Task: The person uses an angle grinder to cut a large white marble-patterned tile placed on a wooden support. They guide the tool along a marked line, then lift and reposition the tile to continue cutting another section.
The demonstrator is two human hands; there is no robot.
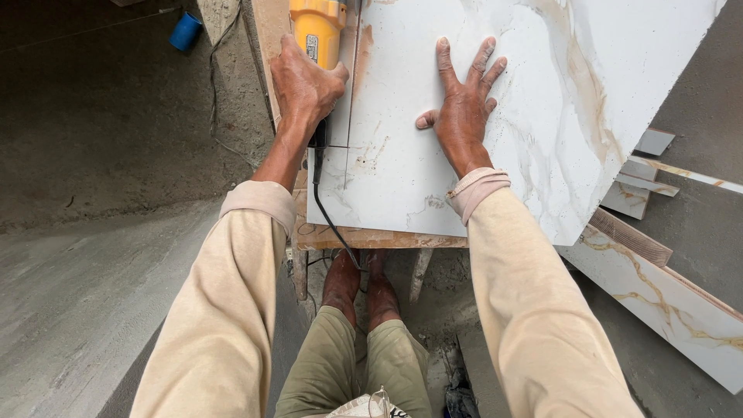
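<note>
Concrete floor (85, 255) fills the left of the frame, with a blue cylinder (186, 32) lying on it at the upper left. Right of that, at the top centre, the left hand (303, 85) is wrapped over the rear of a yellow power cutter (316, 27), fingers curled down around its body. The tool's long axis runs up and down the frame, nose pointing away toward the top edge, which cuts it off, so its blade is hidden. A black cord (329, 220) trails from its near end down toward the person's feet. The cutter sits on the left edge of a large white tile (557, 85) with tan veins, resting on what seems to be a wooden board (364, 237). A thin dark line runs along the tile beside the tool. Further right, the right hand (462, 108) lies flat on the tile, fingers spread wide, gripping nothing. Tile offcuts (665, 302) lie at the lower right.
</note>
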